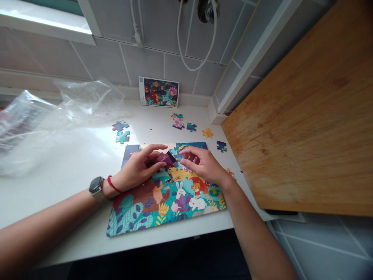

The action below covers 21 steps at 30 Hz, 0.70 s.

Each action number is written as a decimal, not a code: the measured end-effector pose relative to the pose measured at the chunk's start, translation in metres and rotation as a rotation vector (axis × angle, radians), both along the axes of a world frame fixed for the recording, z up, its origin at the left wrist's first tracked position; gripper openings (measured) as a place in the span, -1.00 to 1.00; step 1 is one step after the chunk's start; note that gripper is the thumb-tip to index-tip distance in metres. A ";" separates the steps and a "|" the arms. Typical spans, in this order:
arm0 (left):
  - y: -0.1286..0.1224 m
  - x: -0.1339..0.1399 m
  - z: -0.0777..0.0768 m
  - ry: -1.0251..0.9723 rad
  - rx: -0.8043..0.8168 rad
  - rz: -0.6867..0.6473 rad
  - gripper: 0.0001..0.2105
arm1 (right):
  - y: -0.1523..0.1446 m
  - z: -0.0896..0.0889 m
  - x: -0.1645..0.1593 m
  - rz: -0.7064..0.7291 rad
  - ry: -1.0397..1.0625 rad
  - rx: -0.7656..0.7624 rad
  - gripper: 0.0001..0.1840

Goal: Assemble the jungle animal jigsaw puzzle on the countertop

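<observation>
A purple jigsaw piece with a dark edge [167, 158] is held in my left hand [140, 165], between the thumb and fingers, above the upper part of a colourful jigsaw puzzle [163, 204]. Just to the right of that piece is my right hand [204, 163], its thumb and fingers curved but apart, with nothing visible between them. Rabbits, a lion, a fox and plants show on the joined lower part of the puzzle. My hands hide some of its upper part.
Loose jigsaw pieces lie beyond the puzzle: teal ones [122, 137] at left, a yellow one [207, 133] and a dark one [221, 146] at right. A picture card [161, 92] leans on the tiled wall. Crumpled clear plastic [87, 101] lies left; a wooden panel [305, 116] stands right.
</observation>
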State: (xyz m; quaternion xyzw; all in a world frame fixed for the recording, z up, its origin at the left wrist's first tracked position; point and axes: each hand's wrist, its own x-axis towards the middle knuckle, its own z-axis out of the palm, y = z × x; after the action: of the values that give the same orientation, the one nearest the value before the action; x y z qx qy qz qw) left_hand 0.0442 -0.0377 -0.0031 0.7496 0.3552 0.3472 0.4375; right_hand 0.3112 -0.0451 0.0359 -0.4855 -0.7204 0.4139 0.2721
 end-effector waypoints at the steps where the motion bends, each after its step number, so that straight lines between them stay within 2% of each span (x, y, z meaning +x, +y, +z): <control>1: 0.000 0.000 0.000 0.003 0.007 -0.006 -0.59 | -0.001 -0.002 -0.005 -0.001 0.030 0.004 -0.66; 5: 0.000 0.000 0.002 0.032 0.066 -0.050 -0.60 | -0.005 -0.014 -0.020 0.017 0.105 0.002 -0.48; 11: -0.001 -0.001 0.005 0.064 0.117 -0.093 -0.60 | -0.005 -0.021 -0.022 0.036 0.150 -0.044 -0.47; 13: -0.001 -0.001 0.004 0.042 0.114 -0.094 -0.59 | -0.002 -0.017 -0.016 -0.054 0.202 -0.027 -0.51; 16: -0.001 0.001 0.007 0.045 0.140 -0.129 -0.64 | 0.006 -0.008 0.001 -0.314 0.343 0.009 -0.55; 19: 0.000 0.003 0.010 0.133 0.257 -0.185 -0.80 | 0.016 -0.002 0.023 -0.572 0.514 0.060 -0.55; 21: 0.000 0.003 0.012 0.180 0.326 -0.218 -0.81 | 0.022 0.000 0.034 -0.675 0.574 0.076 -0.53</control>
State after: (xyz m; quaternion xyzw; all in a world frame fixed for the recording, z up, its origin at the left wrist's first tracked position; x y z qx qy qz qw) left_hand 0.0475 -0.0377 0.0085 0.8724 0.2486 0.2823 0.3121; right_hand 0.3457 -0.0235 0.0364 -0.5487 -0.4317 0.3929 0.5986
